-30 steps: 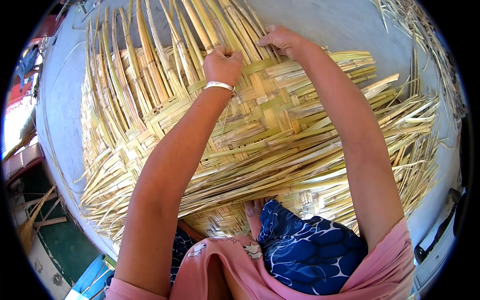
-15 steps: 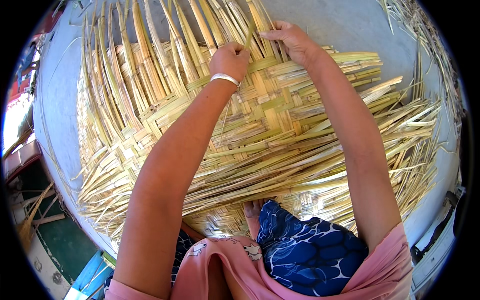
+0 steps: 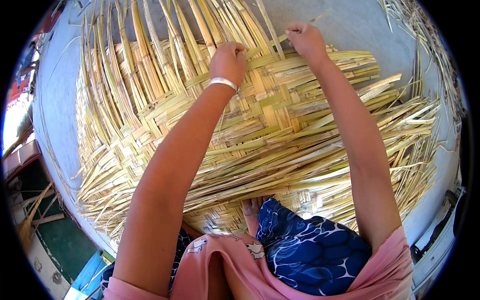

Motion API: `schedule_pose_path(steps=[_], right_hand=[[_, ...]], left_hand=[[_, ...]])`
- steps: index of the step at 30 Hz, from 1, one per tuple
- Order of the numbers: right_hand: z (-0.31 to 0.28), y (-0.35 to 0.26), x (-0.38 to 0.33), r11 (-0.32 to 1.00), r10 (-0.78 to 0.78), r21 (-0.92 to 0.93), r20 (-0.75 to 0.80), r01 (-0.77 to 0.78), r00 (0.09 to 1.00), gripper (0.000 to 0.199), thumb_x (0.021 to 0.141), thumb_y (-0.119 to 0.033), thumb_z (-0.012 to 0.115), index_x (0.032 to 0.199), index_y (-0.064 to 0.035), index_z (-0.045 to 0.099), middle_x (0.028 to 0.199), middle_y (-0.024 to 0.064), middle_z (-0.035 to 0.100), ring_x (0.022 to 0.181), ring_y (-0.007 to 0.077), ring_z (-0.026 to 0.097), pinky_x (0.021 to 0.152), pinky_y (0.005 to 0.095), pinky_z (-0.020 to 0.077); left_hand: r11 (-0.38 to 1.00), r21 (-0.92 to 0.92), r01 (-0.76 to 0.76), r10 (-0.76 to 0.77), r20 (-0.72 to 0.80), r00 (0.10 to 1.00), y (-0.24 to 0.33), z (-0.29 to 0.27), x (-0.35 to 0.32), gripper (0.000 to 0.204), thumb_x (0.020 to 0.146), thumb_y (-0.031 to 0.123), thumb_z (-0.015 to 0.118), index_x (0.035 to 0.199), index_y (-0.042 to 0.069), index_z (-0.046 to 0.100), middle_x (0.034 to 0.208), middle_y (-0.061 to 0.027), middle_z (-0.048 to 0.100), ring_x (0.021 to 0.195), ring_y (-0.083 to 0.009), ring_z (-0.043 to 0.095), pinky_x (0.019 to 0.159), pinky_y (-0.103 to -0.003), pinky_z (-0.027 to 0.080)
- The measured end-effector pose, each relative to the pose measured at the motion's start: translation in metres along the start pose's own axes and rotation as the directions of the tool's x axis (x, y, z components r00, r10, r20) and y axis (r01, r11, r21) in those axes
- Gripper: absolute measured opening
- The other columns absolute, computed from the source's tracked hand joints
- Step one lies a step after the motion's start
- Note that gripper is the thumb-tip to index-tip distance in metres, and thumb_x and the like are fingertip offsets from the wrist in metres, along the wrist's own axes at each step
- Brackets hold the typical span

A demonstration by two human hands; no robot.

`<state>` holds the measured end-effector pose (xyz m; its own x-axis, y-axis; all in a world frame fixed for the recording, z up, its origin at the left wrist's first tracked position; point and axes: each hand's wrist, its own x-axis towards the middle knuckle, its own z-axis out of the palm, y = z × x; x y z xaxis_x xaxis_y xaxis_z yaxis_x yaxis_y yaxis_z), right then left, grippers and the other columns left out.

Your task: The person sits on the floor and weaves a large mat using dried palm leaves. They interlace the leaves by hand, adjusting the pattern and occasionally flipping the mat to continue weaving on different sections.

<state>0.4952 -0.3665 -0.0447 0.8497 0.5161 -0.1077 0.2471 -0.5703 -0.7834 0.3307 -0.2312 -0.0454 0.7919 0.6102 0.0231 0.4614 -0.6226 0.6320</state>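
Observation:
A partly woven mat of split yellow-green reed strips (image 3: 272, 117) lies before me, its loose strips (image 3: 142, 45) fanning away at the far edge. My left hand (image 3: 229, 62), with a white bangle at the wrist, is closed at the weave's far edge; its fingertips are partly hidden. Farther right, my right hand (image 3: 306, 42) pinches a narrow green reed strip (image 3: 282, 38). That strip slants from near my left hand to the right fingers, and a thin end shows beyond them. One upright strip (image 3: 270, 27) stands between my hands.
A thick bundle of loose strips (image 3: 280, 172) crosses the mat nearer to me. My foot (image 3: 251, 207) rests on the woven part. More dry stalks (image 3: 425, 35) lie on the grey floor (image 3: 350, 25) at the far right. A broom-like bundle (image 3: 27, 230) is at the left.
My right hand has let go of the upright strips and moved slightly right. The green strip, earlier pointing up from my left hand, now slants across to the right fingers.

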Motion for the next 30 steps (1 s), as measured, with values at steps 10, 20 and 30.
schedule_pose_path(steps=[10,20,30], right_hand=[[-0.01,-0.008,-0.045,0.844,-0.395,-0.445,-0.14,0.299,0.908,0.018,0.084,-0.024,0.053,0.095,-0.0167,0.065,0.085,0.0093,0.066,0.076,0.0339,0.062,0.067,0.0436,0.0482],[-0.008,-0.063,-0.153,0.807,-0.427,-0.254,0.372,0.533,0.824,0.017,0.08,-0.02,0.059,0.092,-0.0087,0.06,0.084,0.0123,0.063,0.078,0.0327,0.06,0.069,0.044,0.0477],[0.027,-0.073,-0.215,0.472,-0.452,-0.287,0.733,0.834,0.508,0.009,0.074,-0.005,0.058,0.083,-0.0048,0.058,0.084,0.0119,0.056,0.086,0.0316,0.056,0.071,0.042,0.0475]], left_hand=[[0.84,0.337,-0.425,0.385,0.181,0.905,0.007,-0.006,-0.034,0.025,0.086,0.019,0.055,0.104,0.003,0.061,0.1,-0.0148,0.057,0.097,-0.0335,0.054,0.085,-0.04,0.045],[0.821,0.052,-0.568,0.496,0.427,0.756,-0.047,-0.106,-0.085,0.023,0.087,0.022,0.056,0.105,0.007,0.059,0.107,-0.014,0.057,0.096,-0.0338,0.056,0.083,-0.04,0.047],[0.696,0.386,-0.605,0.065,0.806,0.589,-0.15,-0.227,-0.249,0.026,0.075,0.026,0.068,0.092,0.01,0.056,0.085,-0.0071,0.057,0.086,-0.0254,0.057,0.073,-0.039,0.045]])
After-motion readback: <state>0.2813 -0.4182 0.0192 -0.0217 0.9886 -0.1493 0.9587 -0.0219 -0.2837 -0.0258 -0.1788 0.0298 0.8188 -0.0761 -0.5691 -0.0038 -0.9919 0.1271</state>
